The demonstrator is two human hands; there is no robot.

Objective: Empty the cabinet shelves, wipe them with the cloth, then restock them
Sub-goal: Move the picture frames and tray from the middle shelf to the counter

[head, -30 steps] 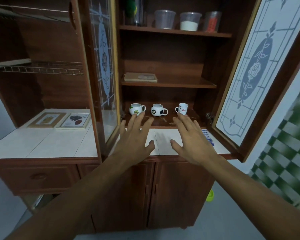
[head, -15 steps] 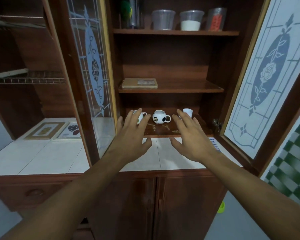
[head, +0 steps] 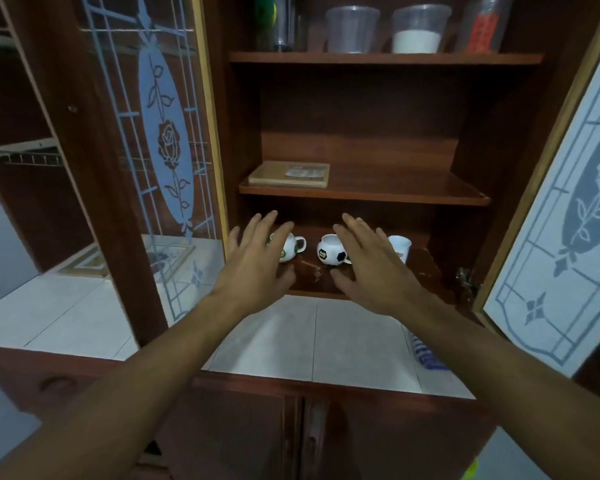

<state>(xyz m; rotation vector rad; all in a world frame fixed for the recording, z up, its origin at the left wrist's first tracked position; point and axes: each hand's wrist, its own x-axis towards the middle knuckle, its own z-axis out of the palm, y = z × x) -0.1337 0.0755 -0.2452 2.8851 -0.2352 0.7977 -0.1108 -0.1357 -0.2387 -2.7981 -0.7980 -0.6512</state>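
Three white mugs stand on the cabinet's bottom shelf: a green-printed mug at left, a football-patterned mug in the middle, a small cup at right. My left hand, fingers spread, hovers in front of the green-printed mug and partly hides it. With straight fingers, my right hand reaches over the right side of the football mug. Neither hand holds anything. A flat wooden board lies on the middle shelf. Clear plastic containers stand on the top shelf.
Both glass doors with rose etching stand open, the left door and the right door. A white tiled counter runs below the shelves. A blue striped cloth lies at the counter's right. Framed pictures lie behind the left door.
My view has moved closer to the cabinet. Both hands have advanced from over the counter into the bottom shelf opening, reaching the mugs.
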